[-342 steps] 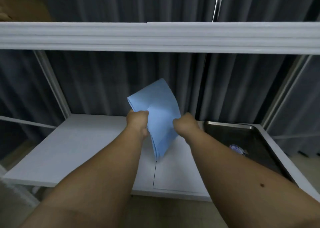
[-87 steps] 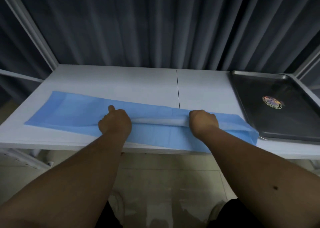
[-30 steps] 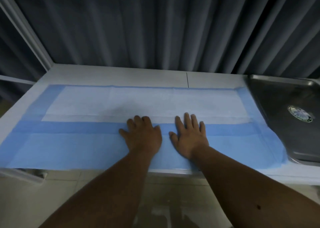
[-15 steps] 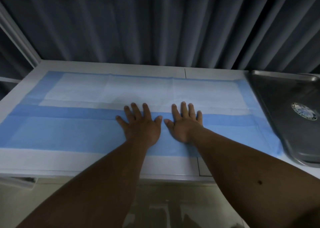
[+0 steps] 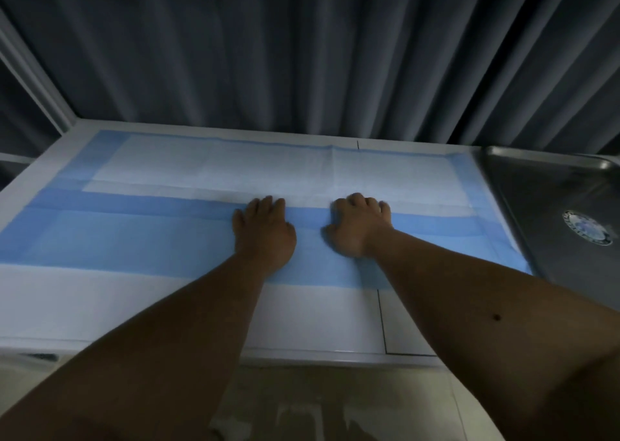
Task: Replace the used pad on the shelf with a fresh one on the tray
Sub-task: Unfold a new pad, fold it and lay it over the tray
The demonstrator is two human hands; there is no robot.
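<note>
Fresh pad (image 5: 208,172) lay nearly spread on the shelf (image 5: 188,313), near fold unopened, both hands (image 5: 263,230) (image 5: 357,225) pressing it, fingers curling.

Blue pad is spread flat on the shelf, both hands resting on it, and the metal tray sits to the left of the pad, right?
Not quite: the metal tray sits to the right of the blue pad, as the head view shows. The rest holds: the pad is spread on the shelf with the left hand and right hand on it.
</note>
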